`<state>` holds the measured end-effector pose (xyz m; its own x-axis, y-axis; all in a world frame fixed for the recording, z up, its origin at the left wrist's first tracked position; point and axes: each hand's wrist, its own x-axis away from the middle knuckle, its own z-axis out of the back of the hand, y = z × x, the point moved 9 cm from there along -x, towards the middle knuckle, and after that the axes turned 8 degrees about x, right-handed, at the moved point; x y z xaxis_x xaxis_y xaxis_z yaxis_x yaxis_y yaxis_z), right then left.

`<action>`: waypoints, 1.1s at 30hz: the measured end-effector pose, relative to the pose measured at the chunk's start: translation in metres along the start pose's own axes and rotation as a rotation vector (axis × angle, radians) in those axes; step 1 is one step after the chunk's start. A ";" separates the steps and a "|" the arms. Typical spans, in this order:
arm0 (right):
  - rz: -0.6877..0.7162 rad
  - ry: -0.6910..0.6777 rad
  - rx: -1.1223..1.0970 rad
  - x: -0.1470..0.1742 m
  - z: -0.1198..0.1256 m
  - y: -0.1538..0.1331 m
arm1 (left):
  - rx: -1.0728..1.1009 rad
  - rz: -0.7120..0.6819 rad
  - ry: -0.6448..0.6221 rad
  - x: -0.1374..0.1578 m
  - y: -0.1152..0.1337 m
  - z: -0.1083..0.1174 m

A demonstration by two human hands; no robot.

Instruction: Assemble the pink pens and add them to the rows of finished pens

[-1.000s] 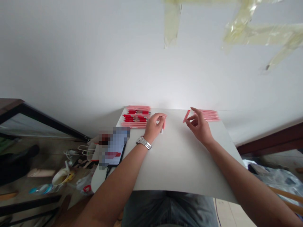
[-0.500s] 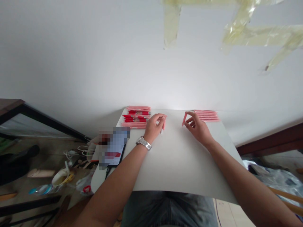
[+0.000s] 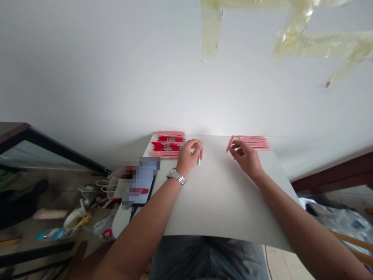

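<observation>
My left hand [image 3: 189, 156], with a metal-banded watch [image 3: 176, 176] at its wrist, is closed in a pinch above the white table. A slim pale pen piece [image 3: 199, 158] shows below its fingertips, and a short red pen piece [image 3: 202, 153] is right beside it; whether that one is held too is hard to tell. In my right hand [image 3: 246, 157], thumb and fingers grip a pink pen part [image 3: 230, 144], tilted up to the right. Behind this hand lies a row of several pink pens [image 3: 256, 142]. Red pens [image 3: 166, 147] lie left of my left hand.
More pink pens [image 3: 164, 154] lie in front of the red ones, and another pink bundle [image 3: 171, 133] behind. A phone [image 3: 142, 181] with a blurred screen rests at the left edge of the table [image 3: 212, 210]. The wall [image 3: 186, 77] rises directly behind.
My right hand has turned the pink pen part, which now leans further to the right, and its fingers have shifted along it. My left hand has barely moved.
</observation>
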<state>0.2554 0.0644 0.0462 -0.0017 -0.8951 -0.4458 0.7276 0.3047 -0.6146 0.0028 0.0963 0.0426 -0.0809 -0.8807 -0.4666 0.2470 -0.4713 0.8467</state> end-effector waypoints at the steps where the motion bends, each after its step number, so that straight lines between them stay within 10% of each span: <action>1: 0.000 0.003 0.003 0.000 0.001 -0.001 | -0.012 0.001 0.009 0.000 0.000 0.002; 33: -0.006 0.035 0.012 0.002 0.006 -0.011 | -0.550 -0.099 -0.153 0.006 0.009 -0.008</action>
<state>0.2517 0.0574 0.0564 -0.0300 -0.8848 -0.4651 0.7359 0.2953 -0.6093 0.0122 0.0869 0.0456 -0.2578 -0.8495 -0.4602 0.6931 -0.4945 0.5245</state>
